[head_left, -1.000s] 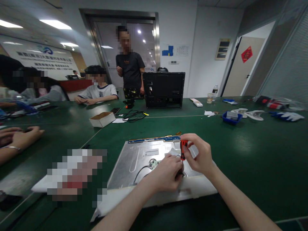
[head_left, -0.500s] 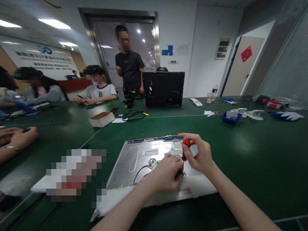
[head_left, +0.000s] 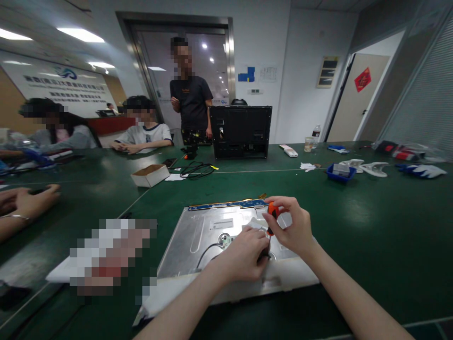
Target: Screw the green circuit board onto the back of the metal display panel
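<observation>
A silvery metal display panel (head_left: 187, 238) lies on the table in front of me, with a blue circuit strip (head_left: 219, 206) along its far edge. My right hand (head_left: 295, 229) pinches the red-and-black handle of a screwdriver (head_left: 273, 211), held nearly upright with its shaft pointing down at the panel. Close to that shaft, my left hand (head_left: 246, 252) rests over the panel with curled fingers. What those fingers hold is hidden, as is the screwdriver's tip. A small green circuit board (head_left: 227, 241) with a black cable shows beyond my left hand.
On the green table (head_left: 371, 264) stand a white open box (head_left: 150, 177), a black monitor housing (head_left: 242, 132) and a blue tray (head_left: 339, 174). Black cable (head_left: 198, 171) lies beyond the panel. Another person's hands (head_left: 33, 200) are at the left; a person (head_left: 193, 101) stands behind the table.
The screwdriver's handle has shifted slightly right and tilted, and my right thumb and fingers have turned around it. My left hand and the panel stay in place.
</observation>
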`<control>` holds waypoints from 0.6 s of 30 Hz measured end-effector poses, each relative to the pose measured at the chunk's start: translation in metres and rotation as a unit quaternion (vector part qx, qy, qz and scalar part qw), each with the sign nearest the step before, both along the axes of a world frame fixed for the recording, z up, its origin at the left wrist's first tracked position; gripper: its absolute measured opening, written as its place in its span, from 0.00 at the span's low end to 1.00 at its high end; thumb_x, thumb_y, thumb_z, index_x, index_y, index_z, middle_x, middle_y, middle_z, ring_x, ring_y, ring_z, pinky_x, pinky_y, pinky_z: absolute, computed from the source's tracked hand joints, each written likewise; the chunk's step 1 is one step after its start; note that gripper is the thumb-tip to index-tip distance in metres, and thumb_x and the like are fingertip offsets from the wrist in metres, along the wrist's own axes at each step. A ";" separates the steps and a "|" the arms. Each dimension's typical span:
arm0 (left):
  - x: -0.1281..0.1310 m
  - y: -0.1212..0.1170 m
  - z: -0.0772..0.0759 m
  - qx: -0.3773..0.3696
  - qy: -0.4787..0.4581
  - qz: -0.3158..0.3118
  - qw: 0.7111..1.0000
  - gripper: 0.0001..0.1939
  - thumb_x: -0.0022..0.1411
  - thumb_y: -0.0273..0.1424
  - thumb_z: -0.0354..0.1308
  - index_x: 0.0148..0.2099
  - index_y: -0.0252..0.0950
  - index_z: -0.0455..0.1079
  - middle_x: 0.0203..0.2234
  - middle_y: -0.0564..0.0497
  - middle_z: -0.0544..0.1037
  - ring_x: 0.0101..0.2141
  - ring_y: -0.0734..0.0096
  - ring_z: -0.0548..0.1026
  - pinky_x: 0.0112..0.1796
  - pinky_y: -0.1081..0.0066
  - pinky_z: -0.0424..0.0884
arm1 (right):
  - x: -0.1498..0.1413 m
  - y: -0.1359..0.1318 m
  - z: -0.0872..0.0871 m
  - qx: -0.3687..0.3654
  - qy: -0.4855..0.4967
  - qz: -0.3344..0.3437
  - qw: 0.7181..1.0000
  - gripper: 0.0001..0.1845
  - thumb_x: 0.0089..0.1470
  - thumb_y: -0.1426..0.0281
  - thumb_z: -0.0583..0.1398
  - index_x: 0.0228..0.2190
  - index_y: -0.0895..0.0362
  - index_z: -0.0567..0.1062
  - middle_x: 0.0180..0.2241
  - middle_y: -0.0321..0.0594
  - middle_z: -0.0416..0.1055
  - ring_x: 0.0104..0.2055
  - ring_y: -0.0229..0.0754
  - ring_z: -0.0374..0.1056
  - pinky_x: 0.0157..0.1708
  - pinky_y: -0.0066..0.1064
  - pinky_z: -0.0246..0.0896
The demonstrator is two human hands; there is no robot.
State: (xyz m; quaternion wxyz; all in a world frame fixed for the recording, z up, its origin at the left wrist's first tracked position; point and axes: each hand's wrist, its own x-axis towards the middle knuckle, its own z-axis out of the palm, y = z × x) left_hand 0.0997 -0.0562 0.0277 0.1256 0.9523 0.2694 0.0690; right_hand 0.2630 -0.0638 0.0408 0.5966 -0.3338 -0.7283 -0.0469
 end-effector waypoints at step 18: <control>0.000 0.001 -0.004 0.011 -0.015 -0.018 1.000 0.02 0.54 0.24 0.56 0.32 0.35 0.66 0.34 0.47 0.75 0.38 0.62 0.72 0.43 0.63 0.65 | -0.011 -0.017 -0.001 -0.172 0.161 0.176 0.956 0.02 0.64 0.70 0.50 0.39 0.50 0.62 0.29 0.32 0.62 0.24 0.36 0.63 0.21 0.27 0.61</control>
